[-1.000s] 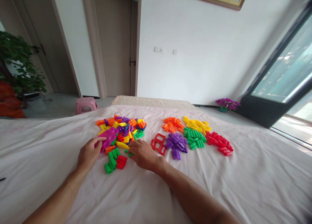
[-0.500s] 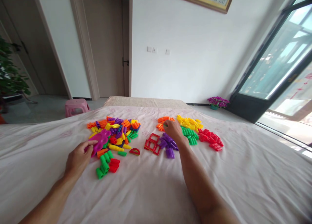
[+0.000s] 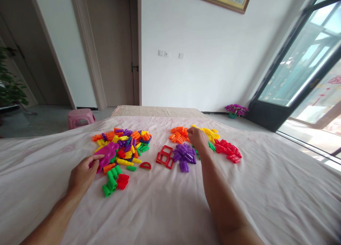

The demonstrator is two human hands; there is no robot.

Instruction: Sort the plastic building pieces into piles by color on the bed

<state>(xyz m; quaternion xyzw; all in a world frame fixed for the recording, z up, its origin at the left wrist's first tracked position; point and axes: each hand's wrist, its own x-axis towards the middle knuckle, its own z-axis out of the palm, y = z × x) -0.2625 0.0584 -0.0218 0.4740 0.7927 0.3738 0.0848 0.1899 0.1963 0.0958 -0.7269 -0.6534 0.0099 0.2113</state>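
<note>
My left hand (image 3: 84, 172) is closed on the edge of a magenta flower-shaped plastic piece (image 3: 107, 154), which is tilted against a mixed pile of toy building pieces (image 3: 128, 138). In front of that pile lie green tube pieces (image 3: 112, 181) and red tube pieces (image 3: 123, 181). My right hand (image 3: 198, 138) has its fingers curled at the gap between the orange pieces (image 3: 179, 134) and the yellow pieces (image 3: 211, 133). Whatever its fingers may hold is hidden. Below the wrist are purple pieces (image 3: 184, 154), and green pieces (image 3: 211, 146) are partly covered by it.
Red square frames (image 3: 165, 157) and a red half-round piece (image 3: 145, 165) lie between the piles. Red tube pieces (image 3: 228, 150) sit at the right. A pale, wrinkled sheet (image 3: 160, 209) covers the surface. Beyond it stand a pink stool (image 3: 81, 118) and potted purple flowers (image 3: 236, 110).
My right hand has shifted right, from over the orange pieces toward the yellow ones, uncovering more of the orange group. My left hand keeps hold of the magenta flower-shaped piece. The view has turned slightly.
</note>
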